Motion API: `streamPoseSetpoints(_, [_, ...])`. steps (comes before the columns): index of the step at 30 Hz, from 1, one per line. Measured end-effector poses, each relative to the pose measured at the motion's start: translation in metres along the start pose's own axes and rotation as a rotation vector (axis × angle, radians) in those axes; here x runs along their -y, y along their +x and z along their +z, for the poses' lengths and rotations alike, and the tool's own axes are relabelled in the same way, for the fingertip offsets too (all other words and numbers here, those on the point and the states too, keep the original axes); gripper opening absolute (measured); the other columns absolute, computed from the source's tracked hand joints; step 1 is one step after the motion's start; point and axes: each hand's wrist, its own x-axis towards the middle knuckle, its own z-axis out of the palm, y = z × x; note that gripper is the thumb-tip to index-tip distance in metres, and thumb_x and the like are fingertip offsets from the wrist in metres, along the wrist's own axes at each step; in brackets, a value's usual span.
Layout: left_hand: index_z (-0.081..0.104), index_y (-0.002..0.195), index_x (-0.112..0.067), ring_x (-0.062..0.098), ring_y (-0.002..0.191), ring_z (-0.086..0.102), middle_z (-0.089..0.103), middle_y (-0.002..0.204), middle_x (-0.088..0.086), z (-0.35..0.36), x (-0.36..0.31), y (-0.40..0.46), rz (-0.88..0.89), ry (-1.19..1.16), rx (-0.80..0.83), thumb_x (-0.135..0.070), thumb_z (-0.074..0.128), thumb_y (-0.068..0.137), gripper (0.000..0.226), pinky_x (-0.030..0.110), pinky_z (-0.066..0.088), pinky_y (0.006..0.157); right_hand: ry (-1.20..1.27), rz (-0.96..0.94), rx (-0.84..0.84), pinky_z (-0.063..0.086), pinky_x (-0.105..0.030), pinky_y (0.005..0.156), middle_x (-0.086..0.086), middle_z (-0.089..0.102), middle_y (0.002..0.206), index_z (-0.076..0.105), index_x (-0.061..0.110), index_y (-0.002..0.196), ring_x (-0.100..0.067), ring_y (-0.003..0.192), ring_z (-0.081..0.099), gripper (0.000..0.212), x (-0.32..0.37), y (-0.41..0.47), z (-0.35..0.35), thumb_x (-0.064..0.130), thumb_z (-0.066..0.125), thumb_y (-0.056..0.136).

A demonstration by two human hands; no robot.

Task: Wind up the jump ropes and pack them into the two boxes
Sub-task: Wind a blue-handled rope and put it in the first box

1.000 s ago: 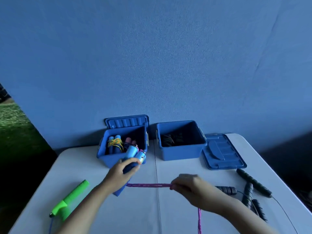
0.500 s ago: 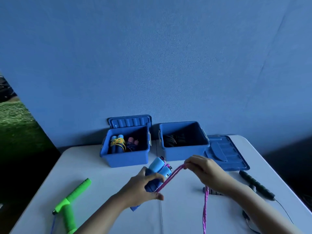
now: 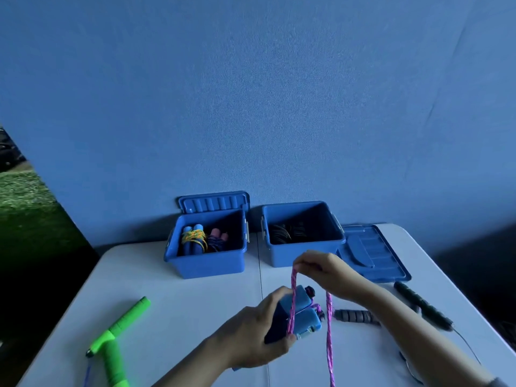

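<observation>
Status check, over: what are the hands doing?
Left hand grips blue handles. Right hand pinches pink rope, looping it over them. Nothing blocking.

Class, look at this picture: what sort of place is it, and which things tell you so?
Probably a makeshift sorting spot by an open doorway: a folding table against a blue wall, grass at the left, and two boxes holding jump ropes.

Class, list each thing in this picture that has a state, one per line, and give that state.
left box: open, wound ropes inside
right box: open, dark rope inside
right lid: off, flat on table
pink rope: partly wound round blue handles
left hand: grips handles
right hand: pinches rope
green handles: unwound, on table
</observation>
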Motion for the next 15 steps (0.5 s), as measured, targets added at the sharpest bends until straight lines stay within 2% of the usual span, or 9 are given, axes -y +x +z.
streamPoseSetpoints(3, [0.002, 0.135, -0.056, 0.005, 0.065, 0.051, 0.052, 0.077, -0.017, 0.001, -0.006, 0.0, 0.02, -0.035, -0.022, -0.05, 0.052, 0.088, 0.069, 0.021, 0.042, 0.061, 0.122, 0.092, 0.067, 0.044, -0.015, 0.067, 0.005, 0.066, 0.077, 0.069, 0.018, 0.088, 0.001, 0.066, 0.054, 0.009, 0.0, 0.008, 0.001, 0.019, 0.061, 0.09])
streamPoseSetpoints(5, [0.003, 0.136, -0.057, 0.003, 0.066, 0.053, 0.054, 0.078, -0.016, 0.001, -0.014, 0.001, 0.021, -0.068, -0.043, -0.048, 0.054, 0.087, 0.071, 0.021, 0.042, 0.061, 0.148, 0.081, 0.116, 0.047, -0.02, 0.071, -0.008, 0.069, 0.082, 0.071, 0.009, 0.089, -0.005, 0.074, 0.059, 0.011, -0.005, 0.01, 0.009, 0.018, 0.064, 0.088])
streamPoseSetpoints(7, [0.014, 0.13, -0.057, 0.003, 0.07, 0.056, 0.057, 0.085, -0.012, -0.001, -0.018, 0.006, 0.016, -0.146, -0.081, -0.044, 0.055, 0.085, 0.062, 0.022, 0.044, 0.065, 0.173, 0.09, 0.115, 0.052, -0.025, 0.072, -0.015, 0.069, 0.088, 0.066, -0.002, 0.093, -0.014, 0.079, 0.064, 0.019, -0.014, 0.006, 0.021, 0.015, 0.057, 0.092])
streamPoseSetpoints(8, [0.021, 0.127, -0.055, 0.003, 0.074, 0.057, 0.058, 0.088, -0.011, -0.004, -0.017, 0.008, 0.013, -0.203, -0.12, -0.043, 0.056, 0.085, 0.055, 0.024, 0.046, 0.067, 0.143, 0.116, 0.065, 0.053, -0.025, 0.067, -0.014, 0.067, 0.085, 0.062, -0.003, 0.093, -0.015, 0.074, 0.064, 0.02, -0.02, 0.001, 0.029, 0.012, 0.05, 0.095])
streamPoseSetpoints(9, [0.03, 0.124, -0.047, 0.005, 0.076, 0.058, 0.059, 0.09, -0.009, -0.007, -0.012, 0.011, 0.007, -0.258, -0.172, -0.043, 0.056, 0.084, 0.047, 0.027, 0.049, 0.069, 0.156, 0.181, 0.084, 0.051, -0.024, 0.058, -0.01, 0.064, 0.076, 0.059, 0.0, 0.089, -0.014, 0.064, 0.06, 0.018, -0.021, -0.004, 0.037, 0.008, 0.044, 0.096])
streamPoseSetpoints(11, [0.043, 0.115, -0.027, 0.01, 0.074, 0.059, 0.061, 0.088, -0.001, -0.016, 0.003, 0.015, -0.024, -0.297, -0.279, -0.047, 0.056, 0.083, 0.04, 0.035, 0.051, 0.068, 0.266, 0.262, 0.153, 0.04, -0.023, 0.048, -0.003, 0.052, 0.059, 0.056, 0.007, 0.076, -0.01, 0.048, 0.047, 0.024, -0.019, -0.014, 0.053, 0.005, 0.044, 0.097])
streamPoseSetpoints(13, [0.047, 0.105, -0.02, 0.006, 0.072, 0.058, 0.061, 0.084, -0.001, -0.022, 0.022, 0.018, -0.061, -0.271, -0.406, -0.046, 0.059, 0.084, 0.036, 0.029, 0.048, 0.062, 0.408, 0.345, 0.199, 0.036, -0.022, 0.046, 0.0, 0.045, 0.058, 0.066, 0.013, 0.077, -0.01, 0.046, 0.04, 0.026, -0.009, -0.021, 0.068, 0.02, 0.05, 0.097])
streamPoseSetpoints(15, [0.048, 0.101, -0.024, 0.003, 0.075, 0.059, 0.062, 0.085, -0.005, -0.028, 0.039, 0.021, -0.112, -0.264, -0.513, -0.037, 0.063, 0.086, 0.025, 0.018, 0.044, 0.062, 0.387, 0.363, 0.209, 0.037, -0.021, 0.045, 0.002, 0.045, 0.058, 0.07, 0.018, 0.094, -0.009, 0.045, 0.041, 0.023, 0.003, -0.028, 0.078, 0.029, 0.05, 0.096])
